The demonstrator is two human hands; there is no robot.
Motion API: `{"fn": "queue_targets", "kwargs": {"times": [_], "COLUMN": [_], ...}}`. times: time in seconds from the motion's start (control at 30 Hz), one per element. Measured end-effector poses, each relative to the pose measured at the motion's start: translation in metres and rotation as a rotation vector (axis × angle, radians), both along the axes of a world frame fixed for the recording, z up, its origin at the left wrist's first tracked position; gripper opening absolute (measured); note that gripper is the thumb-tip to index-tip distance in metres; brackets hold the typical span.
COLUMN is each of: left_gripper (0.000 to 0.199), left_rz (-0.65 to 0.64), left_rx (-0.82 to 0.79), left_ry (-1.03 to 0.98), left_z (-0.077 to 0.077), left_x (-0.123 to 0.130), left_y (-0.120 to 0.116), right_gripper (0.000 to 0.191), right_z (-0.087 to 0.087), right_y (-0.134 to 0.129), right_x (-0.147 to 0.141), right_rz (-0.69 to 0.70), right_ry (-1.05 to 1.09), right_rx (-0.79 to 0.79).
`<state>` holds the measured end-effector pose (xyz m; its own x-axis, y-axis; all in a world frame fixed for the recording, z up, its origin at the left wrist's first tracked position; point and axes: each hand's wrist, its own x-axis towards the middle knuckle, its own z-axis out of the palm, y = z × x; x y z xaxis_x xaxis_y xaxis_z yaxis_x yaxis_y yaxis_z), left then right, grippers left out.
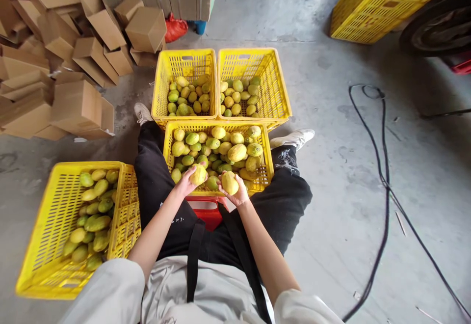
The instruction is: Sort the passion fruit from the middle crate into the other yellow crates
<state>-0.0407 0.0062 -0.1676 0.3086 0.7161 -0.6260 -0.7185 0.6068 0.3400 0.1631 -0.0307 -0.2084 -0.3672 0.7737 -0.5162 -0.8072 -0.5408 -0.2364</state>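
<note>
My left hand [185, 183] is closed around a yellow papaya [199, 175]. In my right hand [240, 194] rests another yellow papaya [230, 183], its fingers curled about the fruit. Both hands are just above the near edge of a yellow plastic crate [268, 167] between my legs. That crate holds many green and yellow papayas [237, 152], some rounder and some longer. Directly behind it stand two more yellow crates, the left one [157, 86] and the right one [281, 88], each partly filled with smaller-looking papayas.
At my left is a yellow crate [47, 230] with longer green-yellow papayas. Cardboard boxes [77, 103] lie piled at the far left. A black cable [386, 181] runs over the concrete floor on the right. Further back are another yellow crate [380, 7] and a wheel [441, 29].
</note>
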Motion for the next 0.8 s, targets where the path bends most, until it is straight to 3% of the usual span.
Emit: {"fn": "queue_targets", "kwargs": {"times": [0.13,0.4,0.57,0.8], "left_gripper": [0.018,0.038,0.028,0.02], "left_rz": [0.014,-0.033,-0.041,-0.042], "left_rx": [-0.021,-0.103,-0.099,-0.051], "left_ry": [0.0,-0.042,-0.059,0.023], "left_z": [0.0,0.007,0.0,-0.007], "left_x": [0.0,-0.005,-0.004,-0.005], "left_y": [0.001,0.005,0.004,0.002], "right_gripper": [0.023,0.037,0.044,0.046], "right_z": [-0.001,0.006,0.008,0.004], "right_y": [0.002,0.005,0.004,0.004], "right_x": [0.0,-0.004,-0.006,-0.003], "right_rz": [-0.011,-0.055,-0.047,-0.019], "right_ry": [0.012,0.021,-0.048,0.005], "right_rx": [-0.016,0.048,0.141,0.085]}}
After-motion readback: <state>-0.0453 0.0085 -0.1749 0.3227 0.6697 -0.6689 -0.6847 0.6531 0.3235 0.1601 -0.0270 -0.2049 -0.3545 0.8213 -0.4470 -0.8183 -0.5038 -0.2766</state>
